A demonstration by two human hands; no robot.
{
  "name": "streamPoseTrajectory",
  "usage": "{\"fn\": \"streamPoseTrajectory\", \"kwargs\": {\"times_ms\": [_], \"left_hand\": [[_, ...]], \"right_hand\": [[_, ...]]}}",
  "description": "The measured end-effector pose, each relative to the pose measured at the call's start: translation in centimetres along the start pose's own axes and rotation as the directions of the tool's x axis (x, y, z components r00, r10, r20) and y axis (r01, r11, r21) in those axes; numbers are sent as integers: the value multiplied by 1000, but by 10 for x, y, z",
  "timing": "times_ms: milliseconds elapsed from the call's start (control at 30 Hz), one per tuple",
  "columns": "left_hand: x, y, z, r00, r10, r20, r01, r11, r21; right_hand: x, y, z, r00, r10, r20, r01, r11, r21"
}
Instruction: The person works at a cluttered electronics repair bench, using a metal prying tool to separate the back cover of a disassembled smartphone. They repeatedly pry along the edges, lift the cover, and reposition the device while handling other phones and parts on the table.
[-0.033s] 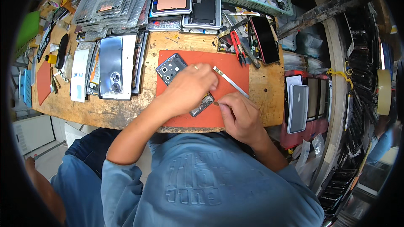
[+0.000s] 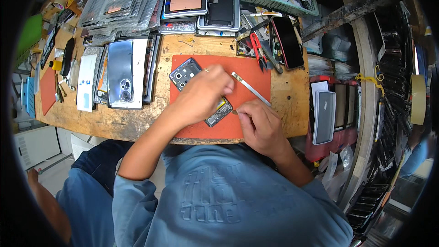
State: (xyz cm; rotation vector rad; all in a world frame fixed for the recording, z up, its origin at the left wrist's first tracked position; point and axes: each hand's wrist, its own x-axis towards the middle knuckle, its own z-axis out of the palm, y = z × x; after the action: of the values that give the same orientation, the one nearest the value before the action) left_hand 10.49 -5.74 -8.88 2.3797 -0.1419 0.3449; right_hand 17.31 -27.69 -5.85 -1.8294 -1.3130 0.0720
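Observation:
An opened phone (image 2: pixel 213 119) lies slantwise on an orange mat, its camera end far left and its inner parts bare at the near end. Across its middle reaches my left hand (image 2: pixel 206 92), hiding that stretch; its fingers are curled, and what they may hold is hidden. A bit of yellow (image 2: pixel 222 102) shows inside the phone beside this hand. My right hand (image 2: pixel 260 124) is closed in a pinch by the phone's near right edge. A tiny dark tip (image 2: pixel 235 112) sticks out from its fingertips; its kind is too small to tell.
On the mat (image 2: pixel 201 132) lies a pale metal strip tool (image 2: pixel 251 89). Red-handled snips (image 2: pixel 258 51) and a dark-screened phone (image 2: pixel 287 43) are at the right. A blue-grey phone (image 2: pixel 120 74) lies left; bubble-wrapped packs (image 2: pixel 123 0) and a green basket (image 2: pixel 279 2) stand behind.
My left hand has shifted slightly up and left, so more of the yellow part and the phone's near end shows. My right hand has hardly moved.

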Motion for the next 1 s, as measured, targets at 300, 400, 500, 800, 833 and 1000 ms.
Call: {"fn": "streamPoseTrajectory", "kwargs": {"times_ms": [300, 400, 500, 800, 833, 1000], "left_hand": [[-65, -1, -123, 694, -234, -681, -146, 880, -452], [-77, -1, -126, 751, -257, -608, 69, 947, -315], [-50, 17, -76, 874, -332, -355, 281, 941, -190], [-4, -4, -6, 999, 38, 24, -43, 951, 306], [-3, -2, -7, 1000, 0, 2, -1, 953, 304], [5, 2, -75, 904, -55, -425, 94, 993, 72]], "right_hand": [[4, 4, 2, 998, 48, -35, -47, 998, 30], [6, 4, 1, 998, 70, -4, -70, 997, 35], [10, 3, 1, 998, 62, 7, -62, 998, 31], [2, -3, 4, 999, 33, 1, -33, 999, -42], [1, -3, 5, 1000, 24, -3, -24, 999, -38], [3, -2, 7, 1000, -2, 0, 2, 1000, -21]]}}
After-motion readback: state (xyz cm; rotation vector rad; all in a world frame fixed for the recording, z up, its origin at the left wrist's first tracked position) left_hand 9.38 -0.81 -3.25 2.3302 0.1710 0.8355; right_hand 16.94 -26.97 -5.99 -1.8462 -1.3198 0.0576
